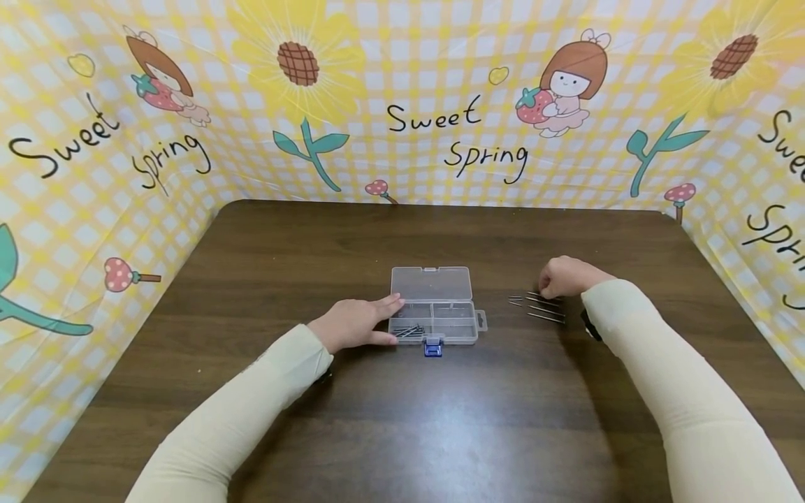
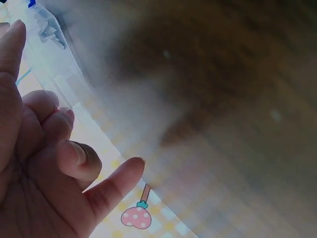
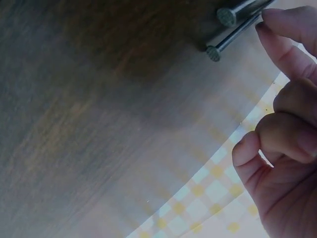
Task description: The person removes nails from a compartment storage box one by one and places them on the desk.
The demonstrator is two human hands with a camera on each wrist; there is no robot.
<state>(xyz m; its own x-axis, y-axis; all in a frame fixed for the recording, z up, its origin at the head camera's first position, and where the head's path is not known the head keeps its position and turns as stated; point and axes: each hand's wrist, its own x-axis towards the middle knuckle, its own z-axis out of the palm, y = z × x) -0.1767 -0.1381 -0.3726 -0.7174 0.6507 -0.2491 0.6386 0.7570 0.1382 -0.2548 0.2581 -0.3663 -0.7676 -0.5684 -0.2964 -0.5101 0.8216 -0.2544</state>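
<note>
A clear plastic compartment box (image 1: 455, 330) lies on the table with its lid (image 1: 430, 283) raised at the back. Several nails (image 1: 410, 331) are in its front left compartment. My left hand (image 1: 352, 323) rests against the box's left side, thumb at the front corner and fingers toward the back, some loosely bent in the left wrist view. Right of the box, several nails (image 1: 546, 316) lie on the table in a loose row. Over their far end, my right hand (image 1: 566, 276) pinches a nail (image 3: 233, 37) between thumb and index finger. A second nail (image 3: 227, 17) lies close beside it.
The box has a blue latch (image 1: 432, 348) at its front and a clear hanging tab (image 1: 481, 321) on its right. The brown wooden table (image 1: 377, 433) is bordered by a yellow checked cloth (image 1: 428, 70) at the back and sides.
</note>
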